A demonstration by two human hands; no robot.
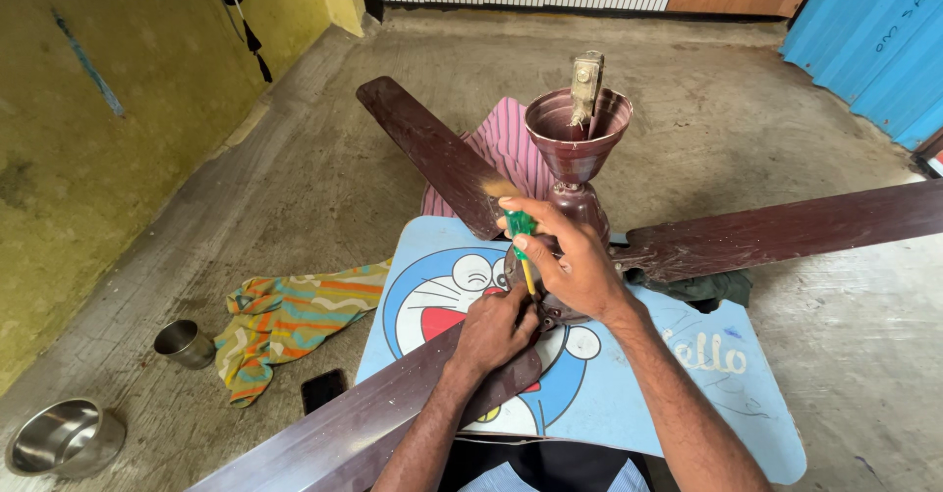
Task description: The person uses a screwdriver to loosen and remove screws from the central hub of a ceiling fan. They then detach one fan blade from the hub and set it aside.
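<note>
Dark phone lay flat on concrete floor beside blue cartoon-printed board, screen black, rectangular. No packages, labels or signs seen anywhere else in room.

Ceiling fan sits on a low table at frame centre. Both hands meet at its hub, right hand above left hand. Cloth, phone, cup and bowl lie on floor, lower left.

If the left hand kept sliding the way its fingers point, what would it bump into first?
The left hand lies on the near fan blade with fingers aimed at the fan's motor hub. It would probably meet the hub's base and the screwdriver tip held by the right hand almost at once; depth is hard to judge.
</note>
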